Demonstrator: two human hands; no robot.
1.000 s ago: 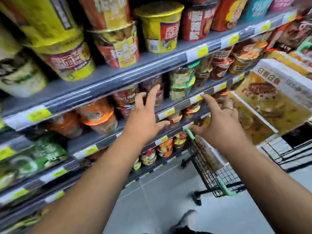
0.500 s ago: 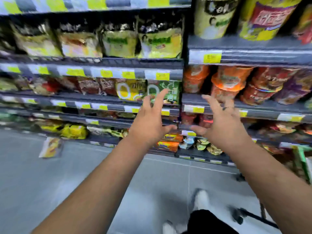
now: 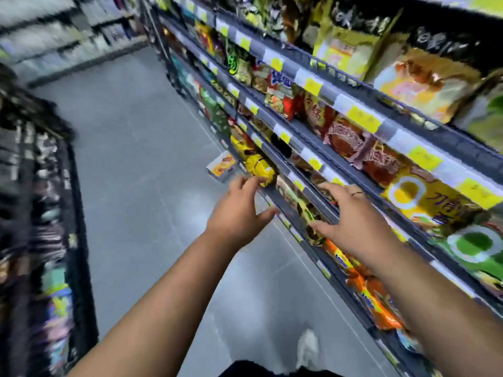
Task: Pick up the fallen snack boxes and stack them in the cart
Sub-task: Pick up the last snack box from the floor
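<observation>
A fallen snack box (image 3: 221, 165), white with an orange and yellow picture, lies on the grey floor at the foot of the right-hand shelves, ahead of me. My left hand (image 3: 241, 212) is stretched forward with its fingers spread and holds nothing; it is nearer to me than the box. My right hand (image 3: 351, 223) is also out in front, fingers spread and empty, in front of the lower shelf edge. The cart is out of view.
Shelves (image 3: 321, 148) full of snack bags with yellow price tags run along the right. A dark shelf unit (image 3: 51, 240) stands at the left. The grey aisle floor (image 3: 130, 159) lies between them. My shoe (image 3: 307, 349) shows at the bottom.
The view has swung left, away from the cart and cup noodles, down the aisle. The fallen box is now ahead in view. Both hands stay out, spread and empty.
</observation>
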